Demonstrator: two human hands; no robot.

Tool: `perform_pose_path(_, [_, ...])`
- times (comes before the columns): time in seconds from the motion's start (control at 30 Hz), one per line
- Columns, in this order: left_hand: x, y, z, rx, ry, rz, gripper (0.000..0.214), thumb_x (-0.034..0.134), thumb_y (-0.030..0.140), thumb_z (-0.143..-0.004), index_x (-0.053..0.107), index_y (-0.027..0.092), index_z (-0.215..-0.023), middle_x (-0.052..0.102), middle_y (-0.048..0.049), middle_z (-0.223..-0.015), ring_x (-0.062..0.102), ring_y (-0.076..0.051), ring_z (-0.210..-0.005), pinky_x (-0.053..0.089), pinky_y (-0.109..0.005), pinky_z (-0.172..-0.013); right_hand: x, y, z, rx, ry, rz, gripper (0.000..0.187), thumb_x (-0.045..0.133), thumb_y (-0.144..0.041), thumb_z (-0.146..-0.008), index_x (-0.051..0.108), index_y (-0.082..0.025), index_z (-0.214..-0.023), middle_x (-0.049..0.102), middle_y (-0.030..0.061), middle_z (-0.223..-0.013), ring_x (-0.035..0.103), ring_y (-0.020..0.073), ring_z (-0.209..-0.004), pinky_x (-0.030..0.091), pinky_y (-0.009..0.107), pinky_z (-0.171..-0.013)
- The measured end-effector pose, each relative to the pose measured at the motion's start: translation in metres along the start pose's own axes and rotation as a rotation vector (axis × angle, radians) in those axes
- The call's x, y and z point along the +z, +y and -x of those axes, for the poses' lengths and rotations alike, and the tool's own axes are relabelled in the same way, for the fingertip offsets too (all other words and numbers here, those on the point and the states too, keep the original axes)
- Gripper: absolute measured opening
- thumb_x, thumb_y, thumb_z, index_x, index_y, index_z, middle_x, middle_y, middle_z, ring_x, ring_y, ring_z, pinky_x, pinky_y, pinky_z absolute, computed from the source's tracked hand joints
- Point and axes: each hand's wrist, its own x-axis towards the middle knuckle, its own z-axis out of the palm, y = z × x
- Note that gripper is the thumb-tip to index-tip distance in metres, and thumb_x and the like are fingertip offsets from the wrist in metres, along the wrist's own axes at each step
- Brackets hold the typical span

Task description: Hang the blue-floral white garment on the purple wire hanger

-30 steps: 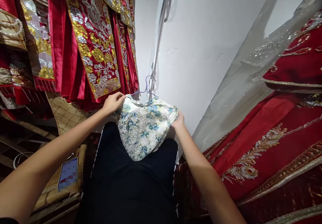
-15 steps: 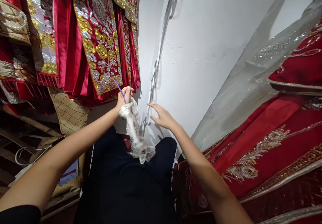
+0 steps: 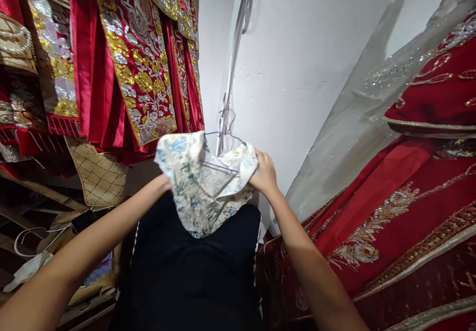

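Observation:
A white floral top (image 3: 197,197) with a wide collar hangs spread out in front of my lap, on a thin purple hanger (image 3: 231,133). The hanger's hook points up towards the wall. My right hand (image 3: 265,173) grips the top at its right shoulder, its fingers partly behind the cloth. At the opposite side, my left hand (image 3: 164,183) holds the top from beneath. The cloth hides most of that hand's fingers.
Red garments with gold and silver embroidery (image 3: 141,68) hang at the left. More red beaded garments (image 3: 372,222) and a clear plastic cover (image 3: 345,117) are at the right. A metal rail (image 3: 235,48) runs along the white wall (image 3: 290,48). Wooden slats lie lower left.
The top was bunched and hanging from my left hand with the hanger; now it is spread wide between both hands. My right hand, earlier open and apart, has taken hold of its right side.

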Motion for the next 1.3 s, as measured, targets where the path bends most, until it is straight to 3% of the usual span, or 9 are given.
perform_pose_path(0.17, [0.011, -0.047, 0.007, -0.192, 0.027, 0.402, 0.083, 0.043, 0.082, -0.077, 0.06, 0.022, -0.131, 0.067, -0.0153, -0.129, 0.054, -0.037, -0.13, 0.043, -0.054, -0.108, -0.01, -0.001, -0.025, 0.117, 0.024, 0.063, 0.078, 0.068, -0.038, -0.072, 0.044, -0.021, -0.145, 0.054, 0.0174, -0.127, 0.049, 0.0396, -0.118, 0.038, 0.054, -0.101])
perform_pose_path(0.4, [0.048, -0.086, 0.036, -0.153, 0.256, 0.426, 0.058, 0.078, 0.042, -0.071, 0.064, 0.025, -0.125, 0.071, -0.0103, -0.122, 0.061, -0.03, -0.123, 0.047, -0.042, -0.107, -0.01, -0.052, -0.014, -0.28, -0.175, -0.42, 0.07, 0.067, -0.033, -0.076, 0.047, -0.028, -0.142, 0.048, 0.0075, -0.146, 0.038, 0.0326, -0.138, 0.032, 0.048, -0.113])
perform_pose_path(0.57, [0.061, -0.098, 0.059, -0.277, 0.248, 0.614, 0.057, 0.077, 0.041, -0.073, 0.064, 0.023, -0.125, 0.075, -0.0109, -0.112, 0.069, -0.03, -0.11, 0.055, -0.041, -0.097, 0.045, -0.074, 0.034, 0.259, -0.014, -0.616, 0.032, 0.061, -0.05, -0.085, 0.061, -0.021, -0.098, 0.067, 0.0077, -0.096, 0.062, 0.0218, -0.086, 0.049, 0.033, -0.077])
perform_pose_path(0.73, [0.063, -0.087, 0.065, -0.342, 0.144, 0.625, 0.043, 0.075, 0.042, -0.074, 0.07, 0.018, -0.11, 0.077, -0.0122, -0.093, 0.074, -0.031, -0.091, 0.059, -0.041, -0.082, 0.111, -0.078, 0.09, 0.627, -0.753, -0.753, 0.065, 0.041, -0.079, -0.085, 0.056, -0.019, -0.065, 0.061, 0.0039, -0.056, 0.053, 0.0141, -0.048, 0.04, 0.027, -0.048])
perform_pose_path(0.8, [0.064, -0.086, 0.066, -0.407, 0.122, 0.623, 0.037, 0.073, 0.044, -0.074, 0.072, 0.016, -0.098, 0.076, -0.0125, -0.082, 0.074, -0.03, -0.084, 0.06, -0.04, -0.076, 0.129, -0.081, 0.111, 0.715, -0.881, -0.802, 0.067, 0.04, -0.081, -0.084, 0.058, -0.019, -0.067, 0.061, 0.004, -0.054, 0.051, 0.0129, -0.043, 0.036, 0.025, -0.043])
perform_pose_path(1.0, [0.057, -0.107, 0.064, -0.308, 0.248, 0.505, 0.039, 0.072, 0.045, -0.073, 0.066, 0.019, -0.101, 0.074, -0.0114, -0.092, 0.071, -0.03, -0.095, 0.056, -0.039, -0.08, 0.157, -0.097, 0.149, 0.893, -0.548, -1.241, 0.047, 0.056, -0.064, -0.082, 0.058, -0.019, -0.068, 0.062, 0.0029, -0.056, 0.054, 0.0129, -0.047, 0.036, 0.023, -0.044])
perform_pose_path(1.17, [0.034, -0.143, 0.073, -0.059, 0.893, -0.125, 0.046, 0.071, 0.034, -0.073, 0.053, 0.023, -0.114, 0.06, -0.0092, -0.116, 0.059, -0.024, -0.109, 0.049, -0.038, -0.092, 0.16, -0.109, 0.158, 0.977, -0.387, -1.221, 0.047, 0.057, -0.063, -0.078, 0.049, -0.021, -0.059, 0.049, -0.0024, -0.046, 0.04, 0.0097, -0.04, 0.029, 0.024, -0.042])
perform_pose_path(1.23, [0.036, -0.153, 0.082, 0.006, 0.866, -0.262, 0.036, 0.066, 0.028, -0.074, 0.054, 0.021, -0.108, 0.059, -0.0067, -0.106, 0.058, -0.021, -0.1, 0.048, -0.036, -0.089, 0.158, -0.113, 0.161, 0.976, -0.366, -1.224, 0.049, 0.058, -0.066, -0.076, 0.049, -0.021, -0.058, 0.047, -0.0035, -0.045, 0.038, 0.0087, -0.04, 0.029, 0.023, -0.043])
perform_pose_path(1.3, [0.047, -0.156, 0.094, 0.013, 0.544, -0.219, 0.021, 0.06, 0.022, -0.075, 0.056, 0.019, -0.095, 0.06, -0.0025, -0.088, 0.058, -0.018, -0.083, 0.048, -0.032, -0.079, 0.153, -0.115, 0.163, 0.966, -0.361, -1.233, 0.052, 0.059, -0.069, -0.074, 0.05, -0.02, -0.058, 0.046, -0.0041, -0.045, 0.038, 0.0079, -0.04, 0.028, 0.023, -0.043])
